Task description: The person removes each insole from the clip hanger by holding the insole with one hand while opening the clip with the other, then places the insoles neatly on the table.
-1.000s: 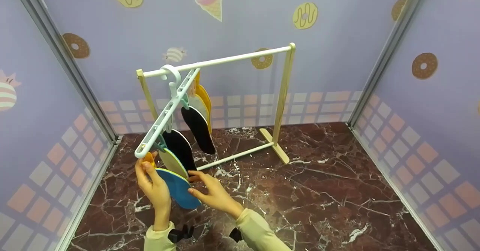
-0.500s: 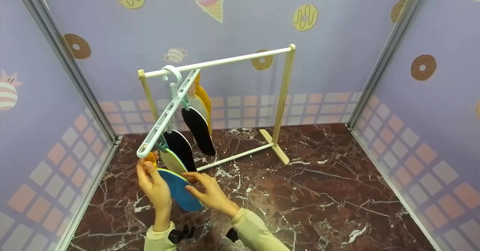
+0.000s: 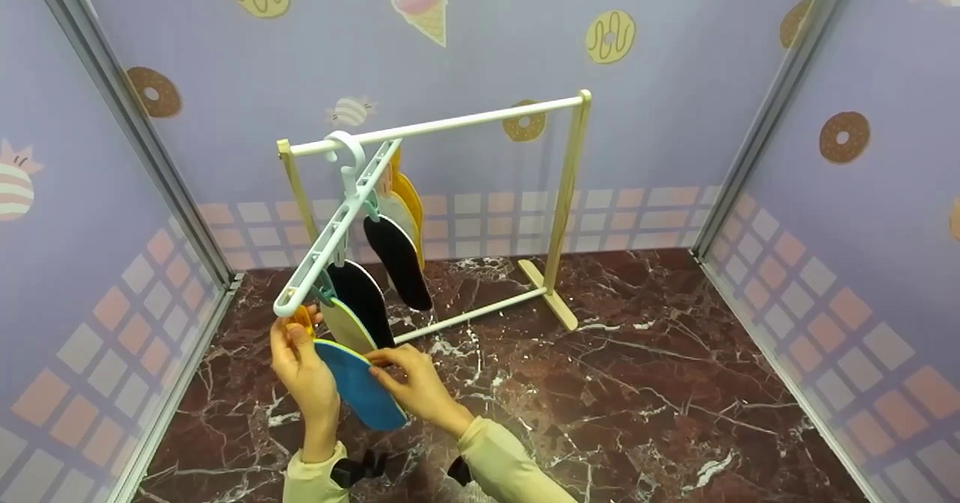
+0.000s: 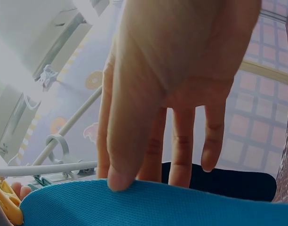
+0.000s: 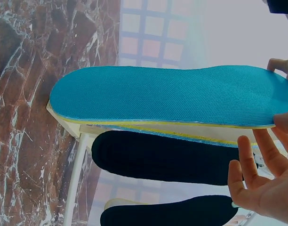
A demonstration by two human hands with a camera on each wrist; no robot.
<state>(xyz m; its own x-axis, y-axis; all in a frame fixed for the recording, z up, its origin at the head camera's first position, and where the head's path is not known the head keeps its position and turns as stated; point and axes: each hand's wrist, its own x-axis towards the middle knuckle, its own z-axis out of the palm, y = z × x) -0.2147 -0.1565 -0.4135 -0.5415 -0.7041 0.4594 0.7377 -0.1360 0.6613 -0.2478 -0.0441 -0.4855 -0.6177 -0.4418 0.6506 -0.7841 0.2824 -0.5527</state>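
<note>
In the head view, my left hand (image 3: 305, 371) grips an orange clip (image 3: 303, 320) under the near end of a pale hanger (image 3: 328, 244). A blue insole (image 3: 361, 388) with a yellow edge slants down from that clip. My right hand (image 3: 421, 387) pinches the insole's edge near its upper half, thumb on the blue face. Whether the clip bites the insole is hidden. Behind it hang a beige insole (image 3: 346, 326) and a black insole (image 3: 360, 293). Farther along are another black insole (image 3: 397, 263), a grey one (image 3: 396, 209) and a yellow one (image 3: 409, 191).
The hanger hooks over the left part of a white rail (image 3: 465, 119) on a wooden stand (image 3: 568, 195). The stand rests on a dark red marbled surface (image 3: 645, 390). Patterned lilac walls (image 3: 480, 60) enclose the back and sides.
The blue insole's lower end has dropped slightly. My right hand has shifted a little left, keeping to the insole's edge. My left hand stays at the orange clip.
</note>
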